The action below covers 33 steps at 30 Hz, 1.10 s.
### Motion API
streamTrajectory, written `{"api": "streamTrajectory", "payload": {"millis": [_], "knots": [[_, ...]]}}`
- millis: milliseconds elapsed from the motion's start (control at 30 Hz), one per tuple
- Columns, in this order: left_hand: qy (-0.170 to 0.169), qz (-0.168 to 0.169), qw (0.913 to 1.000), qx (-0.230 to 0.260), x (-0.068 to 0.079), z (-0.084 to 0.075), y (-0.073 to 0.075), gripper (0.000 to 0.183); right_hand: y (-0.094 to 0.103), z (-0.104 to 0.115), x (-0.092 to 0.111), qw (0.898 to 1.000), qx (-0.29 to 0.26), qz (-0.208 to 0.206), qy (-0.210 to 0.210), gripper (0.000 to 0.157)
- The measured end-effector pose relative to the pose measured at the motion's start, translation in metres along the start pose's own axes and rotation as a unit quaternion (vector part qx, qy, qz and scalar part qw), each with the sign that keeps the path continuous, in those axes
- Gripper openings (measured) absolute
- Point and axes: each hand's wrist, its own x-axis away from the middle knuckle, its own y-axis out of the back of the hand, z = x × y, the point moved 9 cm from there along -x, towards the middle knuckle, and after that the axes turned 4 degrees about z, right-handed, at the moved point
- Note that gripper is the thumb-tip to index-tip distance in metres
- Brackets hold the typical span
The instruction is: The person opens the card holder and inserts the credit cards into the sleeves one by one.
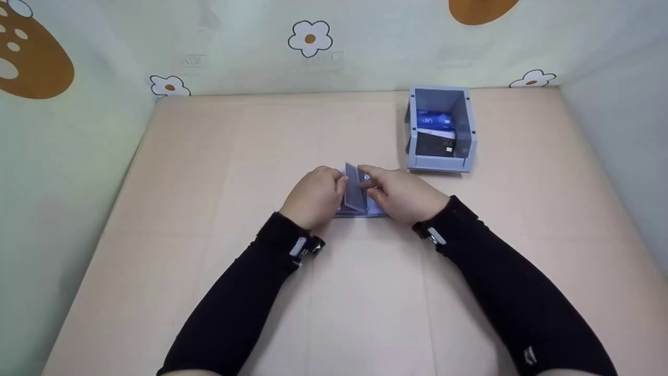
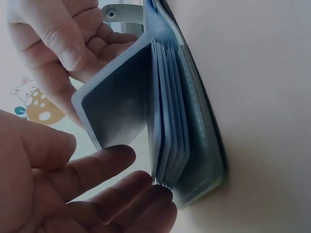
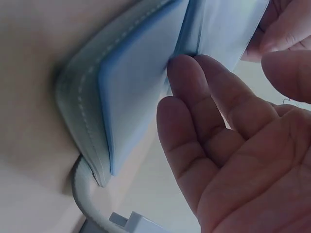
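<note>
A grey-green card holder [image 1: 376, 210] with stitched edges lies spread on the table between both hands. Its translucent card sleeves [image 2: 167, 121] fan upward, and one dark-looking sleeve [image 2: 119, 97] leans apart from the stack. My left hand [image 1: 315, 196] is at the holder's left side, fingertips touching the sleeves' edges, thumb apart from the fingers. From the right, my right hand [image 1: 409, 196] reaches in; its extended fingers [image 3: 182, 116] touch the sleeves near the fold, with the thumb raised away. A strap with a metal snap [image 2: 111, 13] sticks out from the holder.
Behind my right hand stands a grey-blue open bin [image 1: 441, 164]. Blue cards [image 1: 433, 120] and a black card [image 1: 434, 143] lie inside it. A peach cloth covers the table [image 1: 209, 156], and patterned walls [image 1: 250, 52] enclose its back and sides.
</note>
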Motion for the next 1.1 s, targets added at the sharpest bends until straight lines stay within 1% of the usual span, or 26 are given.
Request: {"api": "streamTrajectory", "payload": {"millis": [133,267,400,500,633,733,800,867,933,967,1100], "knots": [[0.018,-0.001,0.9998,0.004,0.000,0.003,0.000,0.036,-0.002,0.001,0.000,1.000,0.003,0.003,0.001,0.056],[0.027,0.002,0.9996,-0.008,0.001,0.004,0.000,0.037,-0.003,0.001,0.000,1.000,0.007,0.006,0.006,0.056],[0.030,0.005,0.9993,-0.020,0.000,0.005,0.000,0.044,-0.004,0.004,0.001,1.000,0.018,0.009,0.016,0.058],[0.035,0.011,0.9991,-0.020,-0.001,0.006,-0.001,0.051,-0.005,0.006,0.001,0.999,0.032,0.011,0.024,0.059],[0.034,0.019,0.9991,-0.017,-0.002,0.007,-0.002,0.056,-0.007,0.007,0.001,0.998,0.045,0.018,0.026,0.058],[0.028,0.021,0.9991,-0.022,-0.001,0.008,-0.003,0.054,-0.009,0.007,-0.001,0.999,0.042,0.026,0.017,0.055],[0.022,0.021,0.9991,-0.029,-0.001,0.008,-0.003,0.051,-0.007,0.007,-0.001,0.999,0.034,0.023,0.018,0.053],[0.018,0.020,0.9991,-0.032,-0.001,0.008,-0.003,0.049,-0.001,0.007,0.000,0.999,0.027,0.014,0.015,0.050],[0.013,0.020,0.9992,-0.033,-0.001,0.008,-0.004,0.047,0.011,0.006,0.003,1.000,0.016,-0.006,0.009,0.047],[0.012,0.020,0.9992,-0.032,-0.002,0.008,-0.004,0.046,0.020,0.004,0.004,1.000,0.013,-0.020,0.004,0.045],[0.013,0.020,0.9993,-0.027,-0.003,0.008,-0.005,0.045,0.060,-0.011,0.012,0.996,0.011,-0.072,-0.046,0.038]]}}
